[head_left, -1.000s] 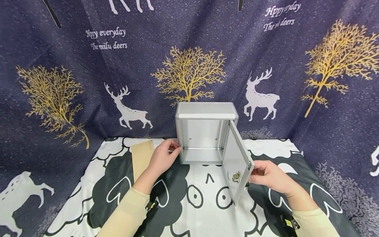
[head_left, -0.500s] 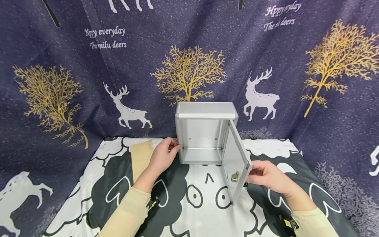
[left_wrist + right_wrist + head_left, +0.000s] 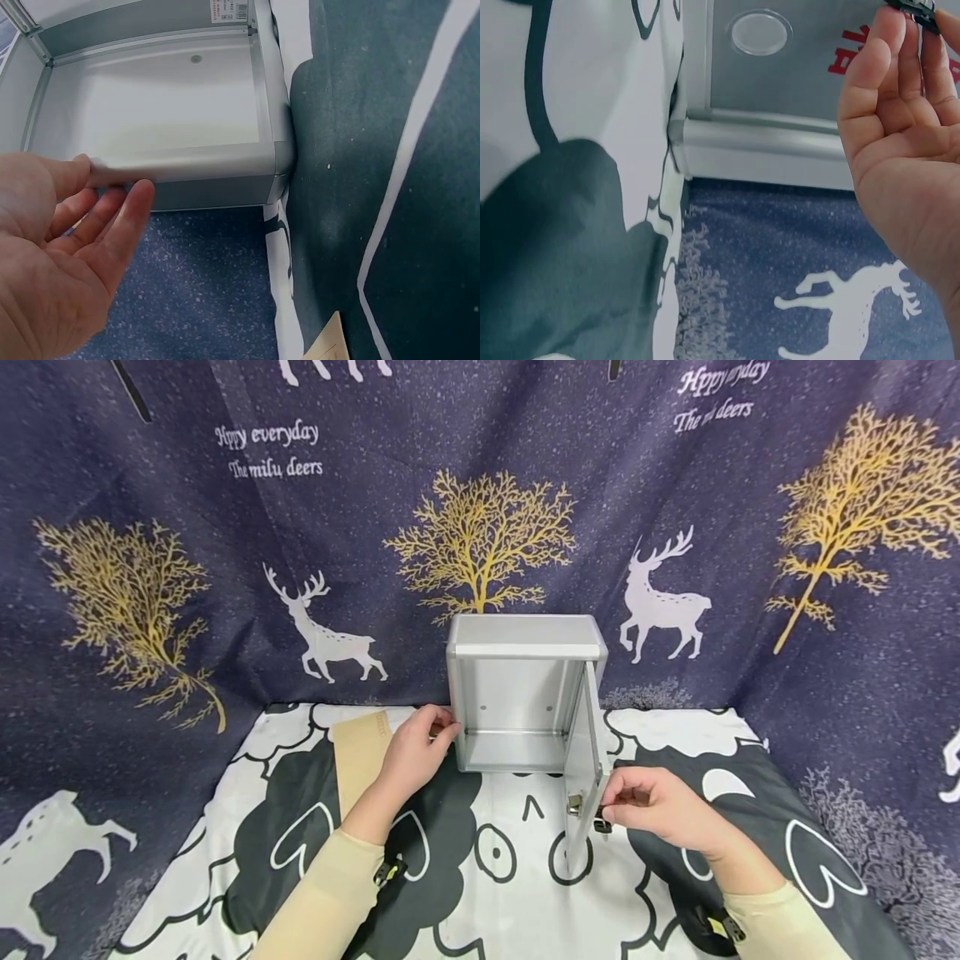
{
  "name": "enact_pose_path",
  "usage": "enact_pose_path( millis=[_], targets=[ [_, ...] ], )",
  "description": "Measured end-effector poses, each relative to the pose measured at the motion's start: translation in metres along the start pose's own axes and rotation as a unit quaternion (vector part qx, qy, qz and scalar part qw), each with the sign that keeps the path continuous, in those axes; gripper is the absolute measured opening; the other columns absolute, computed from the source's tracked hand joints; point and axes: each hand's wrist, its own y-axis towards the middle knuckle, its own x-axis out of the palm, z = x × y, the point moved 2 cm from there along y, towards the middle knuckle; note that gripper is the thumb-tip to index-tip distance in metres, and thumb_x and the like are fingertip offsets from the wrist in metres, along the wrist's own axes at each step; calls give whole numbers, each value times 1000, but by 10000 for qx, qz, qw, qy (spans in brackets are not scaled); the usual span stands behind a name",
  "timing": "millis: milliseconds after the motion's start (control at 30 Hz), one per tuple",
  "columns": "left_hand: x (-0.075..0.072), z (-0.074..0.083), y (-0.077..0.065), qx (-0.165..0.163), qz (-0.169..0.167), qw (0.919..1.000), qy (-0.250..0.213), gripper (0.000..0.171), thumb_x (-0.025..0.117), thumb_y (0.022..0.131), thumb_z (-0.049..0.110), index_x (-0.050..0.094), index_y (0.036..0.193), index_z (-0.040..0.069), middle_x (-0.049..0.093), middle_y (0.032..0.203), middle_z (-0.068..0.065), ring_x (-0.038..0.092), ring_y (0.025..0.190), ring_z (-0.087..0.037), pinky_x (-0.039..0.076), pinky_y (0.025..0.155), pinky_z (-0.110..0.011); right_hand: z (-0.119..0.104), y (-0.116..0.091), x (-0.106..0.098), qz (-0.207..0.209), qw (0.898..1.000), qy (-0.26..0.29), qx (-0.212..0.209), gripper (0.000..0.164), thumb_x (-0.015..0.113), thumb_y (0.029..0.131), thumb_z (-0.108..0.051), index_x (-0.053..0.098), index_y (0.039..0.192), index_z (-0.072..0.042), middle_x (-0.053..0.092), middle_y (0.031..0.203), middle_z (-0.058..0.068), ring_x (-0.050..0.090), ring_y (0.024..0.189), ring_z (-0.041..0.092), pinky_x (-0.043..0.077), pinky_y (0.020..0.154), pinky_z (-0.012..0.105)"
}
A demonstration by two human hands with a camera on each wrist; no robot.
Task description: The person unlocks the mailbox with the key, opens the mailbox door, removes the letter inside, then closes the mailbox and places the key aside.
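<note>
A silver metal lock box (image 3: 525, 631) stands upright at the back, its hollow inside facing me. Its door (image 3: 585, 752), hinged on the right, stands ajar toward me, with a lock (image 3: 574, 803) on the inner face. My left hand (image 3: 420, 752) holds the box's left side; in the left wrist view the thumb lies on the front edge of the wall (image 3: 202, 161). At the door's free edge, my right hand (image 3: 660, 802) pinches a black-headed key (image 3: 915, 10) at the outer face. Red lettering and a round clear disc (image 3: 760, 32) show on that face.
A brown paper envelope (image 3: 358, 756) lies left of the box, partly behind the left forearm. Black and white cartoon cloth (image 3: 525, 910) covers the table. A dark blue curtain (image 3: 360, 527) with deer and trees hangs close behind the box.
My right hand has swung the door leftward, narrowing the opening. The left hand stays at the box's left side, and the box has kept its place.
</note>
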Motion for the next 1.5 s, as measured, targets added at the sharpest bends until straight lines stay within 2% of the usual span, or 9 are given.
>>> enact_pose_path(
  millis=[167,400,700,1067,1300,1500],
  targets=[
    [0,-1,1,60,11,10000,-20,11,74,110,21,72,113,10,72,110,-5,75,104,-26,63,86,-45,0,8,10,61,9998,-20,-178,25,72,100,11,76,103,-13,75,98,4,70,80,16,60,69,33],
    [0,-4,0,49,22,10000,-31,10,74,110,20,72,113,10,72,109,-5,74,103,-25,63,86,-44,-1,20,31,227,9993,20,-297,22,74,99,9,76,101,-13,75,100,4,68,82,15,58,71,31],
    [2,-4,1,52,37,10000,-72,10,74,110,20,72,113,10,72,110,-6,75,104,-26,63,87,-45,-1,34,46,334,9994,84,-59,17,74,102,5,77,101,-12,78,96,5,74,79,17,63,72,31],
    [0,-1,1,125,104,9999,-22,11,75,109,19,72,113,10,72,110,-6,75,104,-26,63,89,-47,-1,51,71,970,9951,-163,-65,13,77,103,-2,78,100,-14,76,90,2,67,74,12,57,66,29],
    [1,-2,-1,191,116,9997,-93,10,75,110,19,72,113,10,72,108,-6,75,104,-26,64,89,-48,-1,65,84,1361,9899,-184,365,9,81,100,-4,79,98,-13,74,86,0,60,69,9,51,61,25],
    [1,-1,-2,222,158,9995,-132,10,75,109,19,72,111,10,73,108,-6,75,104,-28,63,89,-50,-5,76,93,1583,9831,-299,866,3,83,101,-16,80,100,-14,75,86,-2,59,67,10,48,59,26]
  ],
)
